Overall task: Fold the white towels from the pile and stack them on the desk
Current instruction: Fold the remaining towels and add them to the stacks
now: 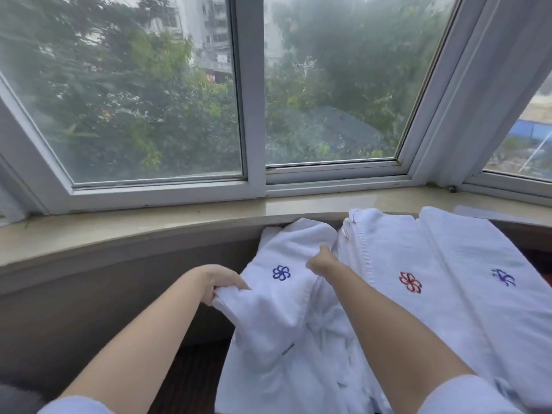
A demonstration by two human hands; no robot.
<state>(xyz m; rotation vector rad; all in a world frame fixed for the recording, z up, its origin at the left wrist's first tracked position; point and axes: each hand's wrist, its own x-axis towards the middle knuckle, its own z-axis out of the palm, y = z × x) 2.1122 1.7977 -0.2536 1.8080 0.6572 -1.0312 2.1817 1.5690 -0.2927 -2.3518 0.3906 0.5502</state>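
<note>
A white towel with a blue flower emblem (277, 291) hangs between my hands above the loose pile. My left hand (222, 282) grips its left edge with curled fingers. My right hand (322, 259) pinches the towel's upper right part, its fingers partly hidden in the cloth. Under it lies a crumpled heap of white towels (322, 354). To the right, a folded towel with a red flower (388, 264) lies flat, and beside that one with a purple emblem (478, 264).
A stone window sill (149, 225) curves across the back under a large white-framed window (254, 115). A dark wooden surface (191, 377) shows left of the towels. A white curtain (493, 85) hangs at the right.
</note>
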